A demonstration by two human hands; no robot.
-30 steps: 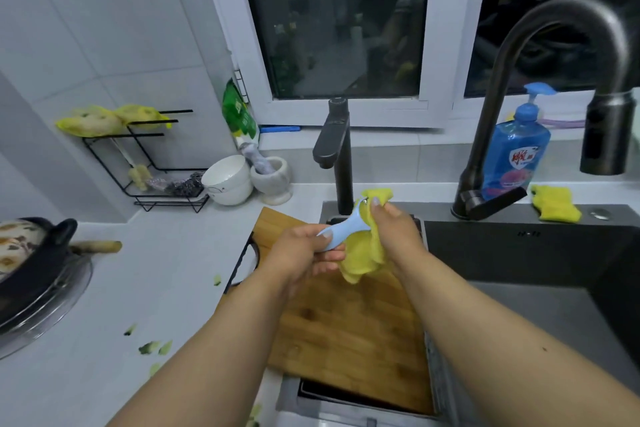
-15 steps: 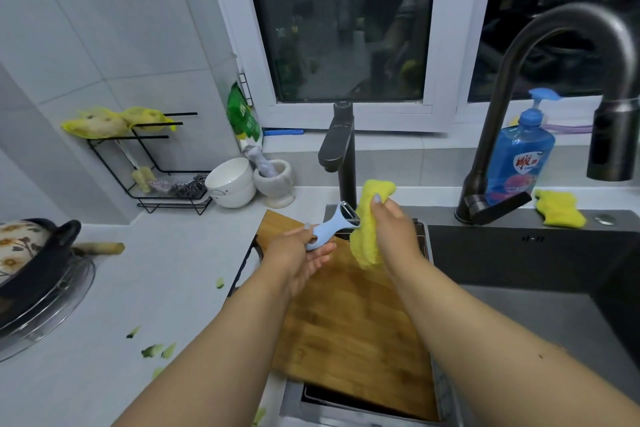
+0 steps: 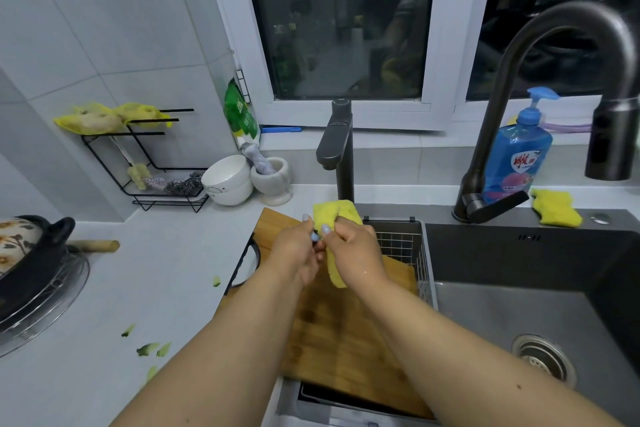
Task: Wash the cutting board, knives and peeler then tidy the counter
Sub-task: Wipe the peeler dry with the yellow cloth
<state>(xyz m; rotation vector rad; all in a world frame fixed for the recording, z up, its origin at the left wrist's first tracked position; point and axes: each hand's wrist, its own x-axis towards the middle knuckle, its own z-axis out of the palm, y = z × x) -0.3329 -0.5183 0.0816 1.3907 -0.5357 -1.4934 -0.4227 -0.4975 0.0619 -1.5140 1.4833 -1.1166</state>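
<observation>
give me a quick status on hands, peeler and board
Both hands together over the cutting board. Right hand grips yellow cloth; left hand closed, peeler hidden. Nothing in the way.

Wooden cutting board (image 3: 349,340) across sink rim

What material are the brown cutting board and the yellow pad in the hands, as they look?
Brown rectangular cutting board: likely wood or bamboo, matte, with visible grain strips. Yellow pad: seemingly soft sponge or cloth, with a fuzzy surface that bends in the right hand.
</observation>
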